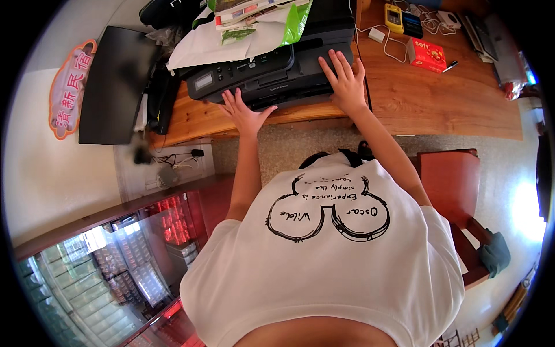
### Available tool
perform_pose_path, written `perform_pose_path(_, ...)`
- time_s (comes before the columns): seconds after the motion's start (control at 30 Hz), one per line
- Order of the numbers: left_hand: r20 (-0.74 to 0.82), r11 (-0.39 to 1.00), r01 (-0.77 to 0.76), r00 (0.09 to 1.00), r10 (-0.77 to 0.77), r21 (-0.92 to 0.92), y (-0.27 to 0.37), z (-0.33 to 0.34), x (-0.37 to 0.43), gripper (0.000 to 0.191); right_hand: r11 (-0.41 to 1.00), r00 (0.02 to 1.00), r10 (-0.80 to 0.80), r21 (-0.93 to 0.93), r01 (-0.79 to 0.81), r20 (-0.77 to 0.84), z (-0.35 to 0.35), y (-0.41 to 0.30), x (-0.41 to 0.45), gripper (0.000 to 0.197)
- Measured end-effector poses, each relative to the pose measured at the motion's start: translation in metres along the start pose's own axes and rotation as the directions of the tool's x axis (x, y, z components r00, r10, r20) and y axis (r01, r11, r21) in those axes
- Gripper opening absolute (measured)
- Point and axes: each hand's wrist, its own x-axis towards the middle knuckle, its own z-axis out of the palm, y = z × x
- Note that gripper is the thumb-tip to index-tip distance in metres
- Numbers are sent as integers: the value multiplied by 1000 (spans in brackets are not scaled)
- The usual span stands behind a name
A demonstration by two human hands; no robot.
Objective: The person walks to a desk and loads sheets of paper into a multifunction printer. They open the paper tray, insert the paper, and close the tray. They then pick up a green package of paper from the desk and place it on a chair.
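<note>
A black Brother printer (303,71) with a control panel stands on a wooden desk directly before me. My left hand (246,113) is at its front left edge, fingers spread, with the fingertips against the casing below the panel. On the printer's front right part rests my right hand (347,84), palm down and fingers apart. Neither hand grips anything. Over the top of the printer lie a white and green plastic bag (225,45) and a stack of books or papers (251,11), which hide much of the lid.
A dark monitor (117,86) stands left of the printer. On the right desktop (433,99) are a red tissue box (426,55), a pen (450,67), a yellow handheld device (393,18) and white cables. A red chair (451,186) is at the right, a glass display cabinet (117,264) at the lower left.
</note>
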Motion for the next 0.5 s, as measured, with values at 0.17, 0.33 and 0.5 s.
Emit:
perform_pose_path(0.17,-232,991,-131,963,134,29,-7,15,13,102,998,996,-42,-56,37,-81,17,5,3,77)
perform_pose_path(0.33,-386,989,-143,910,151,48,-11,27,13,98,995,975,-62,-88,44,-216,39,7,4,69)
perform_pose_path(0.5,-352,992,-116,928,122,38,-3,16,18,92,996,974,-58,-75,43,-219,34,4,6,66)
